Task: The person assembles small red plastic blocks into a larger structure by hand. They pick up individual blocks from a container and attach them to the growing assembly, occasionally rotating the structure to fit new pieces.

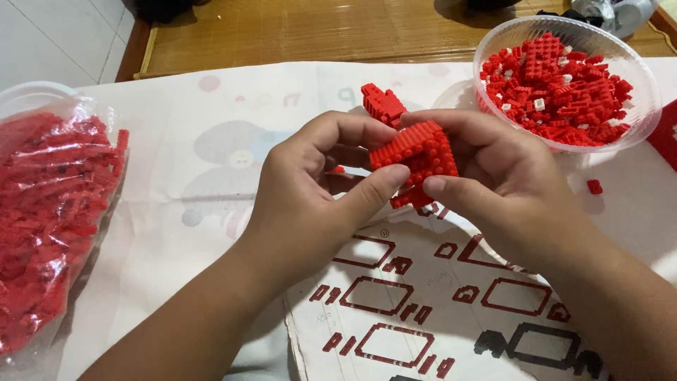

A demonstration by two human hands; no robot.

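Here both hands close on the red brick block [417, 156], which sits mid-frame over the table. The left hand [321, 187] pinches it from nine o'clock, the right hand [493, 176] from three o'clock. Its long axis tilts toward eleven o'clock. The block is hard, studded plastic. A clear bowl [638, 113] of loose red pieces lies at two o'clock, and a crinkled clear bag [49, 212] of pieces at nine.

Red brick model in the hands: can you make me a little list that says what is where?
Held thing: red brick model, partly built
Left hand: grips the model's left side, thumb on its front
Right hand: grips its right side and top
Bowl: clear, far right, holds red and a few white bricks
Bag: clear plastic, left, full of red bricks
Paper sheet: printed brick diagrams, under the hands
Loose brick: red, beside the bowl
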